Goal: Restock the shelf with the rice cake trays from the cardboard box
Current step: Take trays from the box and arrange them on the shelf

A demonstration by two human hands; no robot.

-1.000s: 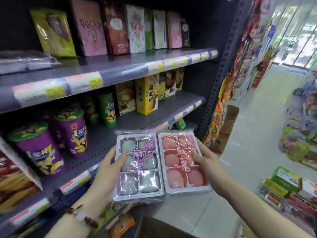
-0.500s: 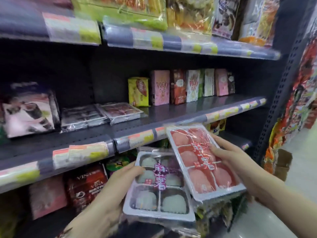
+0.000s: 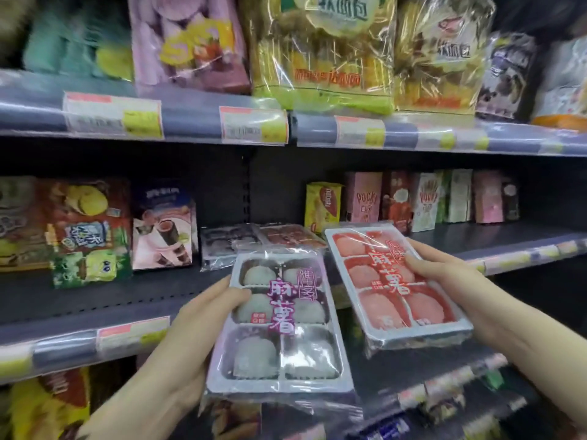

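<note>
My left hand (image 3: 193, 331) grips a purple-labelled rice cake tray (image 3: 279, 325) with pale grey cakes by its left edge. My right hand (image 3: 451, 281) grips a red rice cake tray (image 3: 397, 287) with pink cakes by its right edge. Both wrapped trays hover in front of the middle shelf (image 3: 95, 300), the red one higher and closer to it. Two more trays lie flat on that shelf just behind them: a purple tray (image 3: 228, 242) and a red tray (image 3: 286, 235). The cardboard box is out of view.
Pocky boxes (image 3: 365, 198) stand at the right of the middle shelf, snack boxes (image 3: 162, 230) at the left. The upper shelf (image 3: 190, 119) carries bread bags (image 3: 320, 52). Bare shelf surface shows in front of the lying trays. Lower shelves hold more packets.
The view has swung up from the lower shelves to the middle shelf. Both hands have lifted the two trays toward the trays lying there.
</note>
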